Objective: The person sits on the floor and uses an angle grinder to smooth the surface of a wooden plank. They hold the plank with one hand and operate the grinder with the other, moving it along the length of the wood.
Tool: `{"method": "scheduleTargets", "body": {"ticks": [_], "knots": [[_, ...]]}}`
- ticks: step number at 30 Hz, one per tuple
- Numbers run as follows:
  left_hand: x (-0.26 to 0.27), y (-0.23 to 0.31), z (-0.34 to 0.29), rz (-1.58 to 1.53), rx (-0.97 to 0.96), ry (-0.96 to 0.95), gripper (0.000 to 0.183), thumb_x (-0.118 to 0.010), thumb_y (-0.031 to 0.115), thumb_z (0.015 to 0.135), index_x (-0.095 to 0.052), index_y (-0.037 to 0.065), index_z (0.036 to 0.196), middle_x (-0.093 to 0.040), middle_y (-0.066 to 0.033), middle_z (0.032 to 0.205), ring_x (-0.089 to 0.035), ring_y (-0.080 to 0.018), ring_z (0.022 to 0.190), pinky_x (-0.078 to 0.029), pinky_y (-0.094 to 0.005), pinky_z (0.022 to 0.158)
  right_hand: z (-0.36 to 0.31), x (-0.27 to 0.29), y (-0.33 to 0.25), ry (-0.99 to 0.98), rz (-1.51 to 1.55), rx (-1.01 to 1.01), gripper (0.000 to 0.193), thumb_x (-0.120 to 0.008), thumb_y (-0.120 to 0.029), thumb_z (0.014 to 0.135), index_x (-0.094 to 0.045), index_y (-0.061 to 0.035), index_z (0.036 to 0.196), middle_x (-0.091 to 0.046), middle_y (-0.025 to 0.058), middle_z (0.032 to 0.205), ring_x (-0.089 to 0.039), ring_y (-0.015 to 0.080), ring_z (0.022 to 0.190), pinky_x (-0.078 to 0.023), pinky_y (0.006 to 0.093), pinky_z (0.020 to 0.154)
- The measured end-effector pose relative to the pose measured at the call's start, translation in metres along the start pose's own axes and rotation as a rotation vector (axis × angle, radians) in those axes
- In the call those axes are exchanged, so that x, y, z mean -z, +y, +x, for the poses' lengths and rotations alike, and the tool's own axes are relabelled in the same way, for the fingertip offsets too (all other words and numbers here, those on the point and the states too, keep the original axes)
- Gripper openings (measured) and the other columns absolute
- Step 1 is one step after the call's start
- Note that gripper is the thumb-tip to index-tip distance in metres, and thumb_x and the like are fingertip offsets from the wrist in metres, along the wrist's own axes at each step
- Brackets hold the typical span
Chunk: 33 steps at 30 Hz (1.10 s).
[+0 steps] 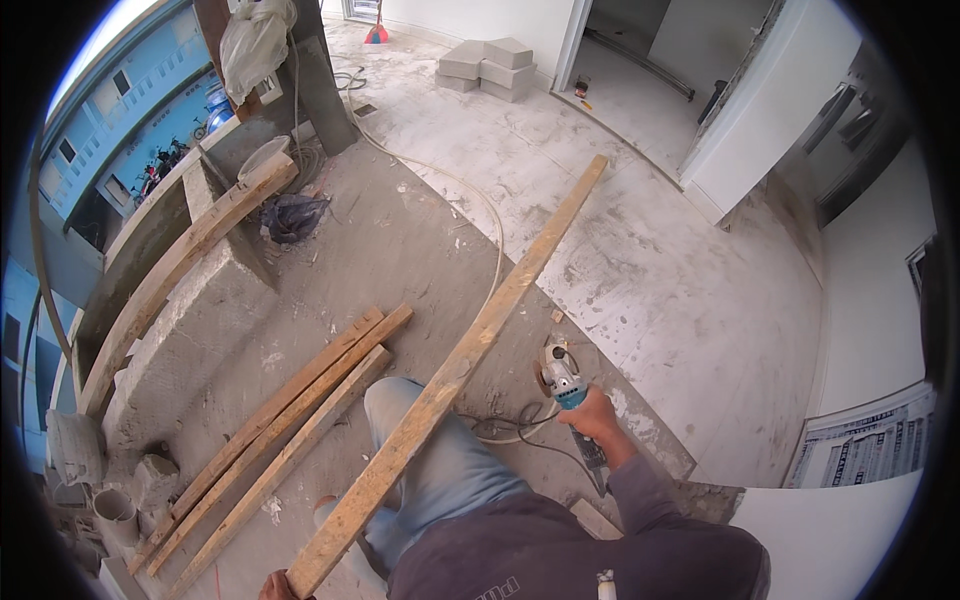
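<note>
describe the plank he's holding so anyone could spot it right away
On the dusty concrete floor, look up from the bent knee. The long plank runs diagonally over it, its near end in the left hand. Unlike the three planks lying flat to its left, it is raised and longest.

Bright daylight everywhere, soft and even. Coming in from the open side at the upper left, past the low grey wall (pixel 200 300). No hard shadows, only a faint dark patch on the dusty floor (pixel 640 280) under the long plank (pixel 450 375). White walls at the right very pale, almost washed out, with a little glare. Round picture with black corners. Straight lines bent near the rim, like the plank and the door frame (pixel 570 45). Middle sharp and clear: the right hand (pixel 597 415) and the cutting tool (pixel 562 380) easy to see. Edges a bit soft and smeared, with the left hand (pixel 275 585) cut off at the bottom.
</note>
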<state>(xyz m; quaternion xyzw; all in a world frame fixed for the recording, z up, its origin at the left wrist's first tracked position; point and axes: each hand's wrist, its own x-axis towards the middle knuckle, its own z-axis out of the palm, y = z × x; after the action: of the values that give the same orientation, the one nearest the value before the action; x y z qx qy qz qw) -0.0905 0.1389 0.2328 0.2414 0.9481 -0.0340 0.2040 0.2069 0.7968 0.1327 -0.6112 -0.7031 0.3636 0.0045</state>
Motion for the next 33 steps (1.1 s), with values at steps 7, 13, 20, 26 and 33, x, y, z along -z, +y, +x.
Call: {"method": "scheduleTargets", "body": {"ticks": [7, 13, 20, 26, 33], "knots": [[-0.038, 0.080, 0.066, -0.242, -0.031, -0.090, 0.086, -0.099, 0.027, 0.061, -0.061, 0.002, 0.133, -0.075, -0.0214, 0.110, -0.074, -0.0439, 0.105, -0.059, -0.0501, 0.093, 0.007, 0.009, -0.002, 0.037, 0.018, 0.051, 0.072, -0.095, -0.036, 0.061, -0.072, 0.0022, 0.117, -0.079, 0.0246, 0.111, -0.078, 0.0404, 0.106, -0.060, 0.0463, 0.093], [0.028, 0.275, 0.187, -0.228, -0.233, -0.051, 0.059, -0.092, 0.032, 0.072, -0.061, 0.002, 0.113, -0.078, -0.0247, 0.103, -0.076, -0.0468, 0.098, -0.060, -0.0548, 0.087, -0.006, 0.035, -0.020, 0.062, 0.085, 0.074, 0.073, -0.095, -0.034, 0.061, -0.070, 0.0013, 0.119, -0.078, 0.0241, 0.113, -0.077, 0.0407, 0.107, -0.060, 0.0469, 0.093], [0.028, 0.352, 0.226, -0.257, -0.306, -0.060, 0.059, -0.088, 0.034, 0.076, -0.063, 0.001, 0.117, -0.078, -0.0264, 0.104, -0.077, -0.0465, 0.100, -0.061, -0.0539, 0.087, -0.031, 0.033, -0.038, 0.069, -0.096, 0.112, 0.070, -0.093, -0.036, 0.065, -0.069, 0.0001, 0.120, -0.078, 0.0265, 0.115, -0.076, 0.0434, 0.110, -0.060, 0.0492, 0.093], [0.033, 0.361, 0.216, -0.255, -0.406, -0.013, 0.071, -0.092, 0.034, 0.074, -0.058, 0.004, 0.128, -0.076, -0.0257, 0.115, -0.075, -0.0447, 0.108, -0.060, -0.0530, 0.091, -0.031, 0.019, -0.048, -0.007, -0.175, 0.160, 0.072, -0.091, -0.037, 0.065, -0.066, -0.0009, 0.123, -0.077, 0.0273, 0.115, -0.075, 0.0469, 0.111, -0.060, 0.0530, 0.095], [0.046, 0.277, 0.150, -0.208, -0.377, 0.082, 0.098, -0.099, 0.040, 0.069, -0.054, 0.005, 0.148, -0.072, -0.0215, 0.128, -0.074, -0.0416, 0.115, -0.060, -0.0496, 0.095, -0.006, 0.024, -0.087, 0.018, -0.429, 0.335, 0.073, -0.087, -0.033, 0.073, -0.058, 0.0003, 0.131, -0.077, 0.0277, 0.110, -0.075, 0.0484, 0.105, -0.060, 0.0558, 0.092]]}}
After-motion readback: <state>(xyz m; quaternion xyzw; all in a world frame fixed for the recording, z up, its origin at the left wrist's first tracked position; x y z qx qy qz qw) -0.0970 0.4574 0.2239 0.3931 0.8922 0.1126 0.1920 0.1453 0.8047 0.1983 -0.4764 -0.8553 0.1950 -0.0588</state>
